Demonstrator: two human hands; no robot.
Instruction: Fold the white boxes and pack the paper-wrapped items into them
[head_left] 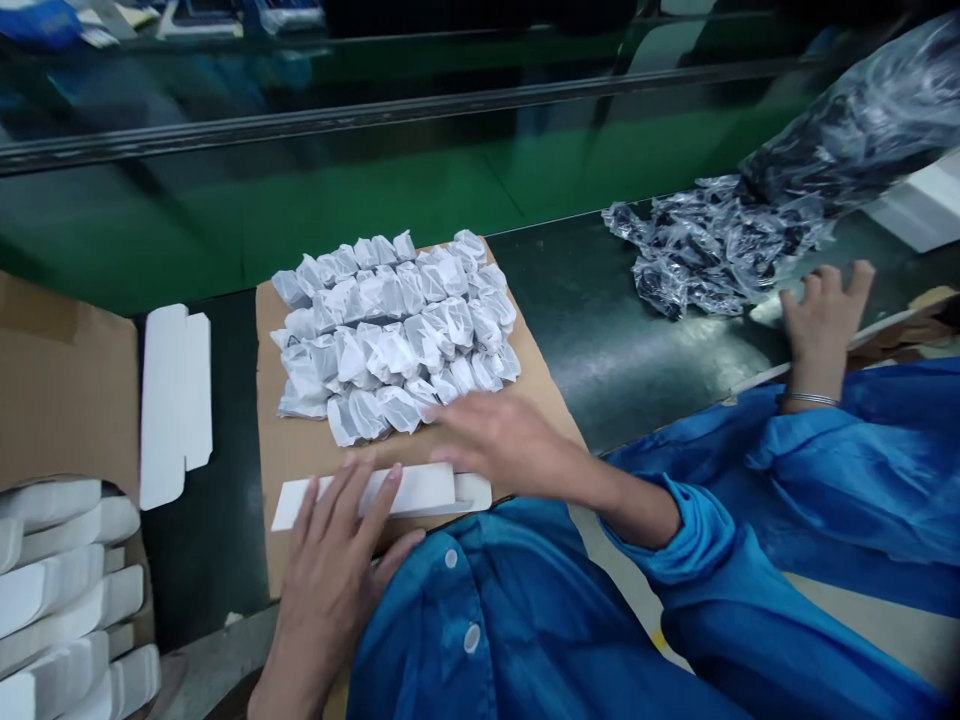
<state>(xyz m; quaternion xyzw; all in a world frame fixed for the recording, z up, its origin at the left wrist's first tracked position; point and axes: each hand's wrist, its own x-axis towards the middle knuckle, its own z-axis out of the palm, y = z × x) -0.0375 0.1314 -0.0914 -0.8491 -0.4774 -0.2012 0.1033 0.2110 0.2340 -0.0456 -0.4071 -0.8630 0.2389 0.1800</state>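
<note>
A long, narrow white box (420,490) lies on a sheet of brown cardboard (304,455), close to my body. My left hand (330,570) reaches across it, fingers over the top and thumb at the near side, gripping it. Over the box's right end is my right hand (510,440), blurred, its fingers stretched out and the thumb apart. Its fingertips are beside the nearest of several rows of small items wrapped in white bags (375,340). I see nothing held in the right hand. The box's right end shows a flap.
Left of the cardboard lies a flat white carton (174,400). A brown cardboard box (67,370) holds several white cartons (67,590). Clear bags with dark items (712,245) pile up at the right, near a co-worker's hand (829,310). A green panel (315,210) bounds the back.
</note>
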